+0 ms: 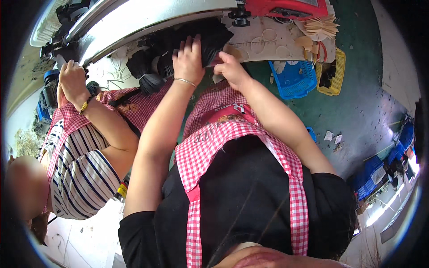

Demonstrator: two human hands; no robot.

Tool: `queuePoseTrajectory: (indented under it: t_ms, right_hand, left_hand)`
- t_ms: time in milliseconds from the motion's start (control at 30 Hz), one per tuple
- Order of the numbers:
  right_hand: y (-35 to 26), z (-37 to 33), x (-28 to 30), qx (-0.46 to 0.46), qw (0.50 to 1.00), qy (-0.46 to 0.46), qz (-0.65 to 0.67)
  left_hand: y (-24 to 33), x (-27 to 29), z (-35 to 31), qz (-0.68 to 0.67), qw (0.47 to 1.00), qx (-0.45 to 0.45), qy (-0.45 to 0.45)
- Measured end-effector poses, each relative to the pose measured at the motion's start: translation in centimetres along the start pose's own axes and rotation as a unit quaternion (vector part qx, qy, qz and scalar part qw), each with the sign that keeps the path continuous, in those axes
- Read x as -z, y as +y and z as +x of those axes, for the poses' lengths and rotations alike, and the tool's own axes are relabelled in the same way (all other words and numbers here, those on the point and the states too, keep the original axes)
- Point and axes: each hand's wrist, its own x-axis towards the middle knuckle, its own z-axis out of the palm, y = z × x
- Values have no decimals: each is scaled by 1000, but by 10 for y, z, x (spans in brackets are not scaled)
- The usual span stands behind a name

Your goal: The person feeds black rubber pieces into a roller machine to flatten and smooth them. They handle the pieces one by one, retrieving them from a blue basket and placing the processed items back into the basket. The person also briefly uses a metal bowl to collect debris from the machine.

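Observation:
A pile of black fabric (pixel 214 38) lies along the near edge of the worktable, below a long pale panel. Flat on top of this pile, my left hand (pixel 188 64) rests with its fingers stretched out and pointing away from me. My right hand (pixel 233 71) is at the table edge just right of it, next to the fabric's near corner. Its fingers are curled in with the thumb up; what they hold, if anything, is hidden. Dark bundles of the same look (pixel 152 83) sit left of my left wrist, partly over the edge.
Loose pale bands (pixel 269 35) are strewn on the tabletop. A red machine (pixel 286 8) and a fan of thin wooden pieces (pixel 321 27) stand at the far right. Blue (pixel 292 91) and yellow (pixel 340 73) baskets are beside the table. A co-worker's hand (pixel 73 82) is at the left.

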Motion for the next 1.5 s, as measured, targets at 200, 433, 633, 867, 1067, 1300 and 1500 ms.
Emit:
queuePoseTrajectory:
  t_ms: [200, 433, 633, 867, 1067, 1300, 1500]
  right_hand:
    - [-35, -6, 99, 142, 784, 156, -584]
    - [-118, -32, 124, 119, 693, 221, -676]
    - [-89, -10, 70, -124, 979, -135, 87]
    - [-71, 28, 53, -152, 980, -114, -60]
    - [-66, 46, 55, -164, 935, -174, -263]
    - [-106, 40, 60, -88, 783, -229, -571]
    - [-93, 41, 72, 130, 727, -217, -638]
  left_hand:
    - [-36, 59, 16, -229, 970, 82, -17]
    - [-32, 110, -25, -706, 654, 197, -185]
    - [-19, 27, -38, -781, 521, 294, -178]
    - [-10, 19, -8, -240, 951, 182, -71]
    - [-7, 51, 12, -121, 935, 257, -212]
    - [-9, 50, 21, -112, 920, 284, -247]
    - [10, 34, -15, -133, 972, 184, -60]
